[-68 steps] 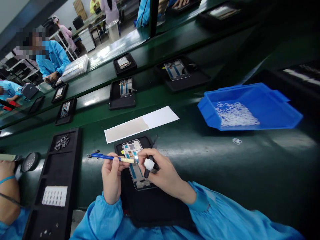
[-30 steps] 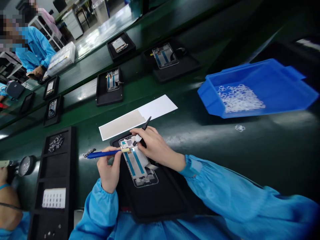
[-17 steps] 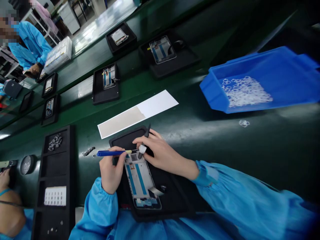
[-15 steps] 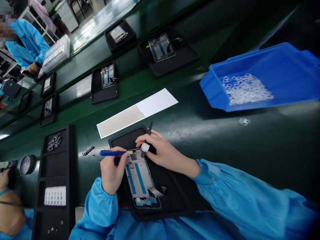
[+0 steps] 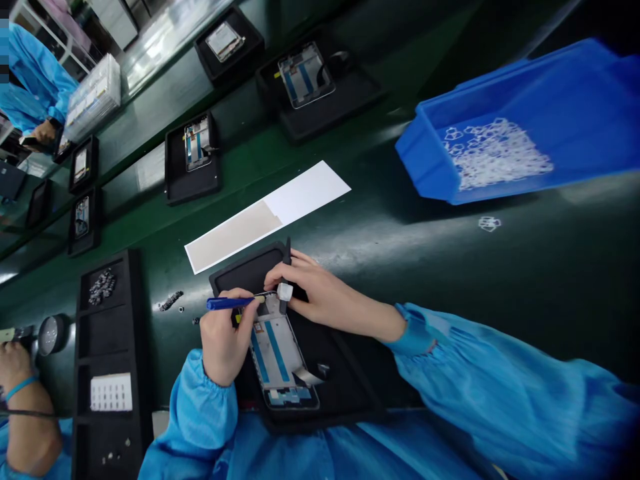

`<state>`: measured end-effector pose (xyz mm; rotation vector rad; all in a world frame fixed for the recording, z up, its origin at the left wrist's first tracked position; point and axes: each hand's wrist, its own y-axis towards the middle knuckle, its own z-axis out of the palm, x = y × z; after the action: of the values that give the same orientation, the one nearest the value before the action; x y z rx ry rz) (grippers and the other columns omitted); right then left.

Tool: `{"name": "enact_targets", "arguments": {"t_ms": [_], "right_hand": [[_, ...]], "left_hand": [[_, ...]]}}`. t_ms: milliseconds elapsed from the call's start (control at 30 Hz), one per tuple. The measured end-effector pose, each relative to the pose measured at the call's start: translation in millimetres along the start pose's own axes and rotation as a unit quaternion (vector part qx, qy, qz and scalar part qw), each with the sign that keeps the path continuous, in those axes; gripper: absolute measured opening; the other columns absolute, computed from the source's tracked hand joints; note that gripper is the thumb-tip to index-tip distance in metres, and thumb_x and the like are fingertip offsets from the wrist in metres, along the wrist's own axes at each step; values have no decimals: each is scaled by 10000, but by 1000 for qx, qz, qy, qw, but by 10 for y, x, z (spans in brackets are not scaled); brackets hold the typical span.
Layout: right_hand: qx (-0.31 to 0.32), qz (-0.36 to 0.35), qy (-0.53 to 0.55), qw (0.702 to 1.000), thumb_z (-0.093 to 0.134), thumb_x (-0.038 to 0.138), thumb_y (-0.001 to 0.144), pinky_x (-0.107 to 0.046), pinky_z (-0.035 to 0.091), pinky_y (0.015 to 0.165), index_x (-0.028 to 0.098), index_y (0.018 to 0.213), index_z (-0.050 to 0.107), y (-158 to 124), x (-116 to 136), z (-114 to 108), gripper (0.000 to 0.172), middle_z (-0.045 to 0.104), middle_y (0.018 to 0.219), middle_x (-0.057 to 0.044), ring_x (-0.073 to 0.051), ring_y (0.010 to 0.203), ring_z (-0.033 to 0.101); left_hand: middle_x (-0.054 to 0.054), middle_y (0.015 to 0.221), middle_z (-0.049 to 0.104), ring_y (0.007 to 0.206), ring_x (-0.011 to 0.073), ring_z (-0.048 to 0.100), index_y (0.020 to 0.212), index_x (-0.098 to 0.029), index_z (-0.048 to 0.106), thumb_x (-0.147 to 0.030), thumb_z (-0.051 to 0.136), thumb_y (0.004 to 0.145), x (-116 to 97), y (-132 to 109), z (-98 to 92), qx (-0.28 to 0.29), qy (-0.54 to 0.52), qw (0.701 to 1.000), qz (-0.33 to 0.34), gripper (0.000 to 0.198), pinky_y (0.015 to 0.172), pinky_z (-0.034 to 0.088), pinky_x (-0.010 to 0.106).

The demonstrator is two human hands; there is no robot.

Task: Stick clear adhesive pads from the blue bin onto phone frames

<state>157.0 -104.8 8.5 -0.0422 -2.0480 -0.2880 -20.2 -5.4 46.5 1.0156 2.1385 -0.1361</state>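
Blue-sleeved arms reach over a dark green tabletop [image 5: 400, 267], where a phone frame [image 5: 277, 347] with two blue strips lies flat in a black tray [image 5: 350, 393]. Left hand [image 5: 223, 340] has its fingers [image 5: 239, 298] closed round a blue pen-like tool [image 5: 227, 303], whose pale tip meets the frame's top edge. Right hand [image 5: 313, 297] pinches a thin black tool [image 5: 288, 252] with a white collar [image 5: 285, 291] between curled fingers, its lower end at the same top edge. A white and beige sheet [image 5: 265, 215] lies just beyond the tray; a blue bin [image 5: 575, 87] of clear small parts [image 5: 495, 153] stands well apart to the right. A co-worker's hand [image 5: 17, 373] shows at far left beside a black compartment tray [image 5: 107, 333].
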Motion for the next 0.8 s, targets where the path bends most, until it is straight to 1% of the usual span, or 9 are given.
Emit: {"name": "enact_targets", "arguments": {"t_ms": [133,333,467,600,800], "right_hand": [[-1,-4,0,1000,443,30,795,-612,337,1076,273,948,512,3,-9,9,295,635,915,-13,-241,943,588],[-5,-11,-2,1000,442,53,817,-604,321,1098,278,947,505,-7,-23,22,267,623,902,-3,-233,934,593],[-12,-17,1,1000,442,69,841,-595,316,1100,278,945,504,-14,-30,33,241,621,893,1,-226,916,591],[-7,-17,0,1000,442,67,860,-588,291,1112,272,940,504,-14,-17,27,229,613,891,1,-215,896,577],[-10,-10,-2,1000,438,55,836,-579,297,1112,263,941,518,-5,12,28,247,619,881,-2,-208,893,577]], "left_hand": [[46,854,718,790,193,690,914,-225,681,-281,635,891,-11,7,1,9,28,999,22,76,704,541,266],[43,835,719,769,189,695,914,-222,681,-264,643,885,-52,7,25,4,37,999,37,64,698,536,259],[43,840,719,757,177,693,937,-224,677,-237,613,909,-72,-23,53,17,73,994,75,71,682,522,245],[41,838,717,749,166,694,954,-225,679,-224,617,911,-81,-46,69,16,105,988,109,75,671,510,224],[37,835,702,737,144,687,951,-191,638,-245,556,957,-70,7,64,22,133,981,142,98,652,503,204]]}}
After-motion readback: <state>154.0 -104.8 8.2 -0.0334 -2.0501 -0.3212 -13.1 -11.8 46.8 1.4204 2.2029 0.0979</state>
